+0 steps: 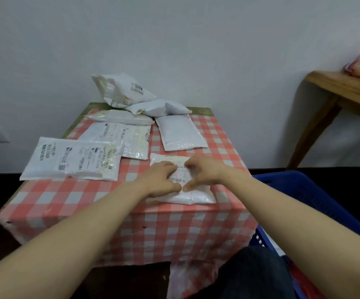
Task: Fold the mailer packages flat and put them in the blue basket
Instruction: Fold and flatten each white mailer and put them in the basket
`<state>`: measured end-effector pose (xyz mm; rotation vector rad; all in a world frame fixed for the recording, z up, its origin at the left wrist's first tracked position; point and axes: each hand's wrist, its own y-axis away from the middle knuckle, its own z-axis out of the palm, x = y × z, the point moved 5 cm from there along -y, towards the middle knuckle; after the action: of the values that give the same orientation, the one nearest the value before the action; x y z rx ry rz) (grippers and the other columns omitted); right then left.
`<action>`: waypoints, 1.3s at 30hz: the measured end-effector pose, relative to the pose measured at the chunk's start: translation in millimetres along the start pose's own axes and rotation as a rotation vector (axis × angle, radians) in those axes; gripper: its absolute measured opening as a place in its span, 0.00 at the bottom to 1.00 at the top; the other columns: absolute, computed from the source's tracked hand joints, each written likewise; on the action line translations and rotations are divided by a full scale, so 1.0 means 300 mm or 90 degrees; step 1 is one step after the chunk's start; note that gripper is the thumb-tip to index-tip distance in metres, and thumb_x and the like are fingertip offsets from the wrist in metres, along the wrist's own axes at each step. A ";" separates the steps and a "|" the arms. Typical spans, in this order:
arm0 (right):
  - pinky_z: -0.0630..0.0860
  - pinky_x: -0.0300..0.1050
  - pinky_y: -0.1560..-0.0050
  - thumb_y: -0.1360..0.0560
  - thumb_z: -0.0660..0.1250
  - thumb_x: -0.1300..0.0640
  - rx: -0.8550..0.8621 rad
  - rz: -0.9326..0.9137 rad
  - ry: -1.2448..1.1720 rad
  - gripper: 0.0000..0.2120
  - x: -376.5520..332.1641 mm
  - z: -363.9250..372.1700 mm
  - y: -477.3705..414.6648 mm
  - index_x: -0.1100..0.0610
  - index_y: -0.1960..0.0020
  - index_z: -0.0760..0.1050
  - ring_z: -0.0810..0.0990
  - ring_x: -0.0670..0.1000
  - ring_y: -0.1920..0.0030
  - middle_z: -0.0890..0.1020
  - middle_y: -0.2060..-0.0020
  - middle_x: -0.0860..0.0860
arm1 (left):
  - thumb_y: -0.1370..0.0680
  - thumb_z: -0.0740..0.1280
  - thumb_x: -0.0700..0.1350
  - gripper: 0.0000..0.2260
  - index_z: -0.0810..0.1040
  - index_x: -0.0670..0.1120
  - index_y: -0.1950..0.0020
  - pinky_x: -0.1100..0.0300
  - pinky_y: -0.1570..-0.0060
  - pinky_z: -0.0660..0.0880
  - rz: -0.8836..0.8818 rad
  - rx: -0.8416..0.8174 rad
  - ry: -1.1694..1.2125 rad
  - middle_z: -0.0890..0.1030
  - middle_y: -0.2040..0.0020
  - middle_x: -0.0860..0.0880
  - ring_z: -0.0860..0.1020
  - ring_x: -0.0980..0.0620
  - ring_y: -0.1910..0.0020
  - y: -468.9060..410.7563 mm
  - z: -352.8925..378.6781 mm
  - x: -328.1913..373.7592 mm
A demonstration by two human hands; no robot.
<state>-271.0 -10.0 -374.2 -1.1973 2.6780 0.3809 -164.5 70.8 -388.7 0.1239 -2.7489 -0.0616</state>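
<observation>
Blue basket (pixel 317 190) sits low at the right, just beside the counter (pixel 131 223); something white and red shows inside near its lower rim, too cut off to name. Up on the checked cloth, both hands are down on the near mailer (pixel 187 196), a white padded one with a barcode label, lying close to the counter's front edge. Left hand (pixel 160 180) on the left half, fingers curled with tips on the label; right hand (pixel 202 172) on the right half, fingers bent over the label too, thumbs nearly meeting at the middle. Whether they pinch the label or only press it, I cannot tell.

Behind the hands, a plain white mailer (pixel 180 132) lies flat, apart from them. To the left, two labelled mailers overlap: one (pixel 67 160) hanging over the left edge, another (pixel 121 137) behind it. At the far edge, three puffy mailers (pixel 136 102) are piled against the wall. Bare cloth lies open at front left. A wooden side table (pixel 342 89) stands well off to the right.
</observation>
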 end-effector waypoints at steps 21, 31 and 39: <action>0.67 0.50 0.33 0.27 0.69 0.43 -0.050 -0.015 0.103 0.33 -0.021 0.055 0.031 0.56 0.27 0.65 0.69 0.54 0.32 0.70 0.32 0.50 | 0.20 0.60 0.50 0.25 0.62 0.45 0.25 0.57 0.31 0.61 0.012 -0.045 -0.080 0.62 0.25 0.48 0.61 0.49 0.27 0.041 -0.005 0.007; 0.67 0.45 0.58 0.27 0.70 0.53 0.047 -0.008 0.138 0.09 -0.059 0.045 0.010 0.53 0.55 0.70 0.74 0.53 0.53 0.76 0.53 0.53 | 0.22 0.63 0.49 0.16 0.71 0.45 0.36 0.55 0.40 0.65 -0.003 0.056 -0.123 0.72 0.39 0.46 0.66 0.46 0.38 0.014 0.006 0.006; 0.71 0.47 0.40 0.28 0.69 0.44 0.121 -0.028 0.077 0.26 -0.046 0.032 0.105 0.53 0.34 0.70 0.69 0.51 0.36 0.70 0.37 0.48 | 0.23 0.66 0.51 0.20 0.72 0.47 0.32 0.59 0.37 0.63 0.060 0.114 -0.071 0.70 0.33 0.49 0.67 0.50 0.34 0.105 -0.052 0.002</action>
<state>-285.0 22.8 -374.9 -1.2546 2.7086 0.0463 -161.4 101.8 -372.1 0.0397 -2.8642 0.2092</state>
